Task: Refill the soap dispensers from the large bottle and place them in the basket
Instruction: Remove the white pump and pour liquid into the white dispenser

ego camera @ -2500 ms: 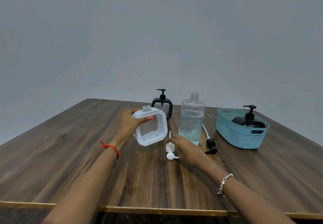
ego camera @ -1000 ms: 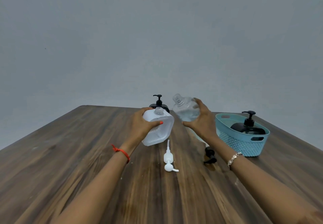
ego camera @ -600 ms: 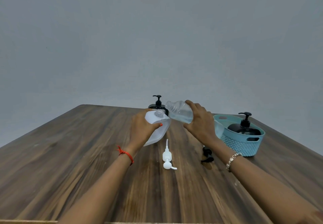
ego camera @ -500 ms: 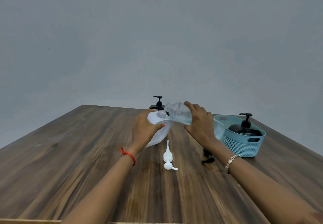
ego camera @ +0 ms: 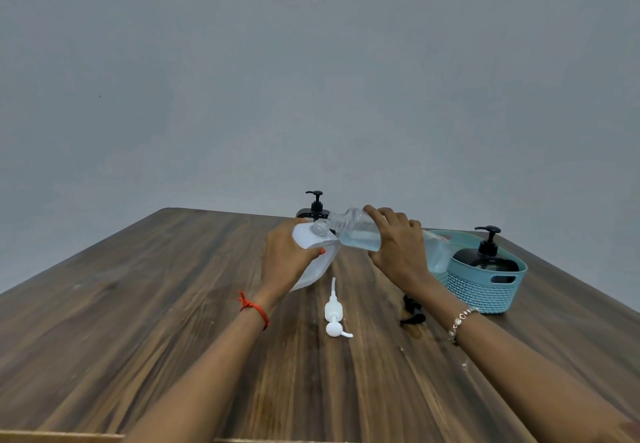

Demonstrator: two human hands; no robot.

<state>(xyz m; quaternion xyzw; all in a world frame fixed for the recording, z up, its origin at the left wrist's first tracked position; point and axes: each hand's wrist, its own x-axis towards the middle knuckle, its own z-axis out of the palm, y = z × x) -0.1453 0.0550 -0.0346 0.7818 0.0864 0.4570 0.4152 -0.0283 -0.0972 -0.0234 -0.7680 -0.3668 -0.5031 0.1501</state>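
So that soap pours neck to neck, the right grip (ego camera: 398,248) clasps the tilted large bottle (ego camera: 355,231), the left grip (ego camera: 287,255) the white dispenser (ego camera: 313,269).

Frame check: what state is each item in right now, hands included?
White dispenser: pump off, tilted, gripped by left hand.
Large bottle: uncapped, tipped, mouth at the dispenser's neck, gripped by right hand.
White pump: lying on the table.
Black pump: lying on the table, partly hidden.
Black dispenser in basket: upright, pump on.
Rear black dispenser: upright, pump on, mostly hidden.
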